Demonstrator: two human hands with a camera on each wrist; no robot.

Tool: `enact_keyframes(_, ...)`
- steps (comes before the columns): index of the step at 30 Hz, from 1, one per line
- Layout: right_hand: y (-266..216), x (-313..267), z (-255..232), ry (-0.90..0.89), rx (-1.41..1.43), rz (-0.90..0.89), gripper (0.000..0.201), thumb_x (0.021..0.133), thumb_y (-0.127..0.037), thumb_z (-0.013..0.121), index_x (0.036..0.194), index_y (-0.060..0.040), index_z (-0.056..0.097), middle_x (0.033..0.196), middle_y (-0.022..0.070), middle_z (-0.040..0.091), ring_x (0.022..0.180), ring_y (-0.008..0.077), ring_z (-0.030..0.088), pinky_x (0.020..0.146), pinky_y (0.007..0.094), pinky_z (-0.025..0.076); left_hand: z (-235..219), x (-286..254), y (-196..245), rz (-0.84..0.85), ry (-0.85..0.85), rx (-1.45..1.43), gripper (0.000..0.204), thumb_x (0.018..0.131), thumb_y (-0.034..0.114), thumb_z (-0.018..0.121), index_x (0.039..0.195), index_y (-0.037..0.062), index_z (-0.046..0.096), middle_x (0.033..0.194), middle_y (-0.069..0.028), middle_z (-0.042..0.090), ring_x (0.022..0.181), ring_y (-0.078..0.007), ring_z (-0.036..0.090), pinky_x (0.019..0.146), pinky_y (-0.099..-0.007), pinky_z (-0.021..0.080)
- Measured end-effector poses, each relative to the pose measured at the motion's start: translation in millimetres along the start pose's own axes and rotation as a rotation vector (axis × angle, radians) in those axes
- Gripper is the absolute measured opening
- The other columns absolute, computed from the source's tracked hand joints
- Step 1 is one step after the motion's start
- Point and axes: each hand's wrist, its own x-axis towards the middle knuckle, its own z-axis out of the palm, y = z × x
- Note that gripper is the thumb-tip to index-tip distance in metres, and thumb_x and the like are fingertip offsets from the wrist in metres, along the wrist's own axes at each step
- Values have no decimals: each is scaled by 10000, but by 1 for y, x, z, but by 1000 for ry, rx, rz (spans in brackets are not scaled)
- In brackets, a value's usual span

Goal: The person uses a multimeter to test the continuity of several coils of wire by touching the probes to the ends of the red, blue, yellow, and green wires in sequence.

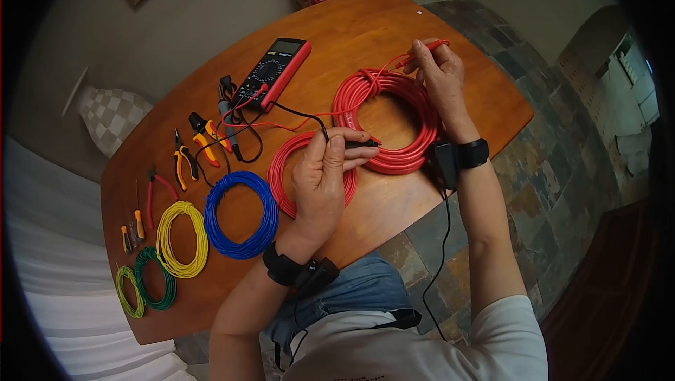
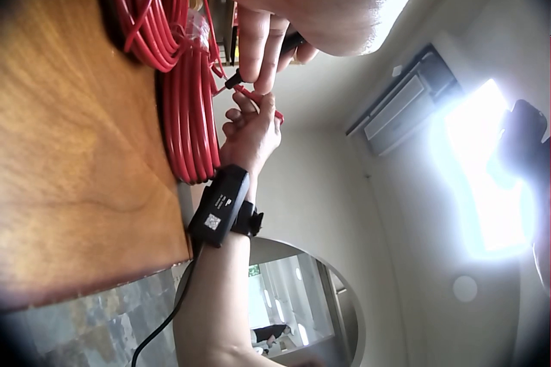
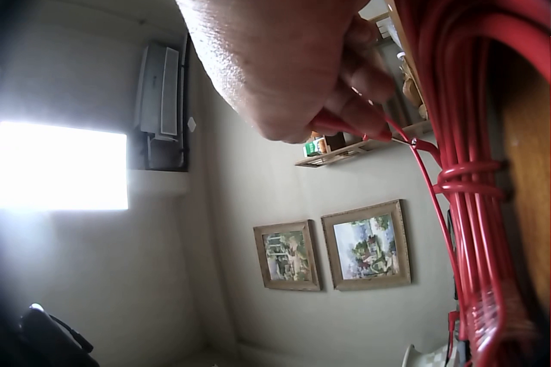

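My left hand pinches a black multimeter probe between thumb and fingers, its tip pointing right over the thick red cable coil. In the left wrist view the black probe has its tip close beside that coil. Beyond the coil, my right hand pinches a red probe. In the right wrist view the red probe's metal tip is right at a loose cable end. Leads run from both probes to the red and black multimeter; its display detail is too small to read.
A thinner red wire coil lies partly under my left hand. Left of it are blue, yellow and green coils. Orange-handled pliers, cutters and screwdrivers lie along the table's far left side.
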Motion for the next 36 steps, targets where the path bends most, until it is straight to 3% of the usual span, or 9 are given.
enact_keyframes(7, -1, -1, -1, -58, -52, -44, 232, 907, -214, 603, 833, 5, 621, 673, 52, 637, 477, 63, 512, 445, 210, 390, 0, 2, 3, -17, 3, 20, 338, 1018, 239, 317, 1062, -44, 495, 1040, -173, 603, 920, -243, 656, 808, -307, 533)
enact_keyframes(10, -6, -1, -4, -97, -52, -12, 207, 927, -201, 572, 886, -4, 620, 756, 75, 655, 575, 67, 564, 455, 174, 390, -5, 8, 14, 39, 52, 50, 352, 1017, 257, 321, 1045, -43, 504, 1036, -171, 604, 914, -244, 658, 804, -309, 536)
enact_keyframes(12, -17, -1, 0, -6, 155, -6, 200, 922, -183, 574, 907, 9, 624, 722, 66, 661, 523, 89, 565, 457, 206, 423, -16, 15, 28, 104, 124, 38, 369, 1017, 272, 319, 1024, -43, 512, 1034, -177, 602, 906, -250, 660, 794, -315, 544)
enact_keyframes(15, -31, -6, -8, -35, 219, 97, 229, 943, -207, 533, 942, 4, 621, 779, 105, 678, 523, 92, 560, 415, 175, 376, -43, 16, 44, 126, 242, 15, 365, 1017, 265, 321, 1031, -46, 511, 1038, -191, 602, 906, -258, 660, 784, -319, 555)
enact_keyframes(20, -55, -35, 4, -207, 343, 322, 242, 949, -213, 512, 939, 5, 618, 783, 118, 680, 512, 81, 545, 402, 164, 345, -81, -6, 54, 71, 269, 146, 352, 1016, 251, 328, 1025, -41, 524, 1011, -167, 613, 886, -230, 664, 768, -286, 553)
enact_keyframes(23, -66, -60, 19, -258, 220, 268, 221, 958, -183, 480, 902, -4, 597, 707, 96, 648, 487, 83, 525, 403, 168, 323, -101, -22, 50, 16, 280, 184, 361, 1015, 267, 327, 1038, -38, 519, 1024, -181, 619, 882, -231, 666, 760, -282, 556)
enact_keyframes(28, -60, -84, 28, -244, 126, 223, 185, 940, -144, 514, 829, -10, 576, 722, 32, 607, 514, 64, 550, 463, 196, 409, -108, -41, 48, -27, 308, 175, 357, 1015, 270, 326, 1029, -31, 519, 994, -177, 626, 840, -225, 674, 724, -280, 564)
enact_keyframes(36, -52, -87, 30, -225, 70, 219, 198, 949, -145, 498, 854, 7, 579, 709, 54, 602, 510, 95, 564, 452, 199, 394, -109, -49, 51, -25, 296, 144, 346, 1017, 250, 323, 1025, -34, 522, 966, -170, 622, 806, -224, 677, 705, -287, 563)
